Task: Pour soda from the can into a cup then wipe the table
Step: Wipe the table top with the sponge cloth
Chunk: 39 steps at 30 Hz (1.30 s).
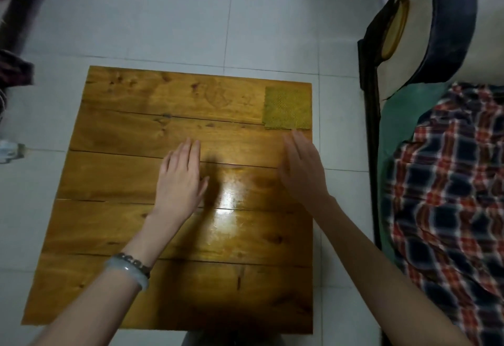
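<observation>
Where the white tiled floor (163, 18) takes up the far and left parts of the view, a square wooden counter (122, 236) of glossy honey-brown planks stands on it, with a bright glare patch near its middle. At the right edge of the view is a bed, carrying a green sheet (403, 116) and a crumpled plaid blanket (450, 209) in red, navy and white. Beyond the blanket is a pale, dark-edged object (436, 18) with a round yellowish opening; what it is cannot be told. The left hand (180, 182) is over the middle of the counter, palm down, fingers straight and close together, holding nothing; whether it touches the wood cannot be told. The right hand (302, 171), slightly blurred, is near the counter's right edge, fingers straight and together, holding nothing, its fingertips just beside the near edge of the cloth. The cloth (287, 107), a yellow-green textured square, lies flat in the counter's far right corner. On the left wrist are a pale bangle (128, 270) and, just beside it, a dark beaded bracelet (136, 261).
</observation>
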{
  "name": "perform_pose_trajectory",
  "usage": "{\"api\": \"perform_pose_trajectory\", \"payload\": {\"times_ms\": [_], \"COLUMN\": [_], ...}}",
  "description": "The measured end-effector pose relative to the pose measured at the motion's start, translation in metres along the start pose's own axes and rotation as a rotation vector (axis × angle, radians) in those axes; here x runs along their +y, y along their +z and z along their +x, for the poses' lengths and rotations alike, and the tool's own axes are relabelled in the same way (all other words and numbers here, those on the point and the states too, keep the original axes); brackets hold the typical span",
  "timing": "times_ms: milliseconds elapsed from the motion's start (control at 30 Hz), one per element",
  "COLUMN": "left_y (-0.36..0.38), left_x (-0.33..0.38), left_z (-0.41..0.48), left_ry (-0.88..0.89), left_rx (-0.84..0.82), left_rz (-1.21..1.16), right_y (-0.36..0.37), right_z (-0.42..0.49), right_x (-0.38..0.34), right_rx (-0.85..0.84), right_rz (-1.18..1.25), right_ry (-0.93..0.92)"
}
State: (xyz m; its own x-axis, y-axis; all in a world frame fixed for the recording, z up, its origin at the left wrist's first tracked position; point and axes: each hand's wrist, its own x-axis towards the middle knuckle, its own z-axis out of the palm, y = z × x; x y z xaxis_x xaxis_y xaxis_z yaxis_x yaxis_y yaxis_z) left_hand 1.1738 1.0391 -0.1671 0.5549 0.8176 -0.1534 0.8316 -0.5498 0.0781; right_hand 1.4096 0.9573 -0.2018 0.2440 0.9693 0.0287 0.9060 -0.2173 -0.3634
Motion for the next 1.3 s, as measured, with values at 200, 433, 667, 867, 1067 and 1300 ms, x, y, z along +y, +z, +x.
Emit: {"api": "perform_pose_trajectory", "payload": {"times_ms": [200,433,667,867,1067,1300], "left_y": [0.053,0.109,0.135,0.141,0.136,0.134], "left_x": [-0.01,-0.015,-0.014,-0.021,-0.024,-0.024], "left_z": [0.038,0.071,0.077,0.068,0.064,0.043], "left_ry": [-0.019,-0.013,-0.022,-0.069,-0.091,-0.098], "left_rx": [-0.012,-0.038,-0.024,-0.071,-0.041,-0.062], "left_rz": [-0.02,-0.063,-0.106,-0.131,-0.165,-0.172], "right_y": [0.06,0.116,0.155,0.168,0.17,0.16], "right_z": [0.061,0.138,0.181,0.184,0.183,0.139], "right_x": [0.042,0.083,0.108,0.11,0.109,0.108], "right_rx": [-0.023,-0.032,-0.078,-0.113,-0.117,-0.196], "right_rz": [0.059,0.034,-0.19,-0.263,-0.299,-0.174], "right_ry": [0.026,0.041,0.165,0.222,0.232,0.06]}}
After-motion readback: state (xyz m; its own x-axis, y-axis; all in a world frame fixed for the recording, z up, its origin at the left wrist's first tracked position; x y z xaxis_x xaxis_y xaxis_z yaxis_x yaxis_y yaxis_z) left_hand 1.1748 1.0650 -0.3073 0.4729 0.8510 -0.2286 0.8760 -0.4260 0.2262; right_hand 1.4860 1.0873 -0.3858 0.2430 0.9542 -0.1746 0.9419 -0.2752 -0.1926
